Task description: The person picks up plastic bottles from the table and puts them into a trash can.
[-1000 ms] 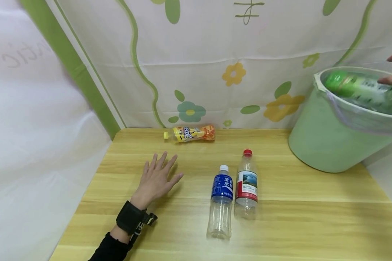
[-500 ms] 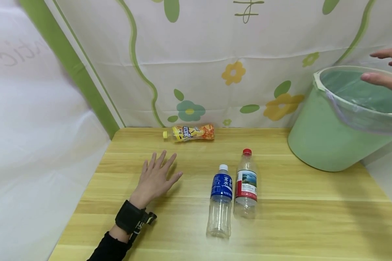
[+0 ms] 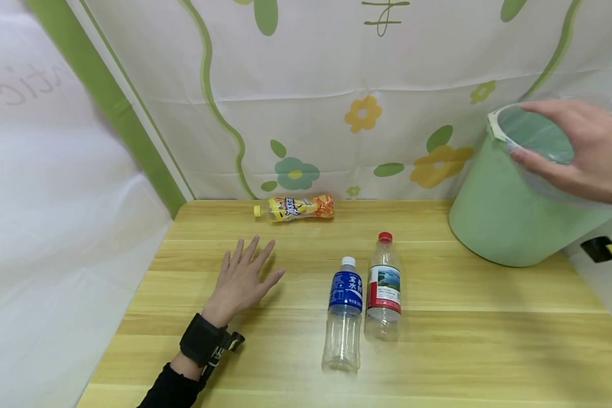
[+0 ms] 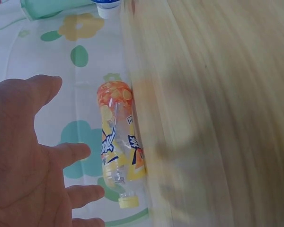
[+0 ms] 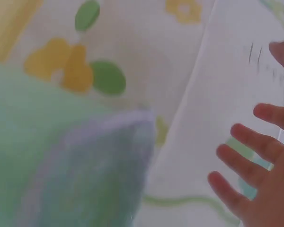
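Note:
My left hand [image 3: 242, 282] lies over the left of the table with fingers spread, holding nothing. Nearest to it, a bottle with a yellow and orange label [image 3: 300, 208] lies on its side along the back edge; the left wrist view shows this bottle [image 4: 119, 137] beyond the fingers. My right hand [image 3: 586, 144], fingers extended and empty, passes in front of the green bucket [image 3: 510, 209] and covers part of its rim. Two clear bottles lie side by side mid-table: one with a blue label and white cap [image 3: 345, 292], one with a red cap [image 3: 385, 289].
The wooden table [image 3: 469, 351] meets a flower-patterned cloth [image 3: 306, 73] at the back. A white sheet [image 3: 56, 226] hangs on the left. A clear plastic liner folds over the bucket's rim, and the bucket stands at the back right.
A green-labelled bottle at the bucket's mouth has dropped out of sight inside, released by my right hand. That hand has since moved left and toward me. My left hand stays put.

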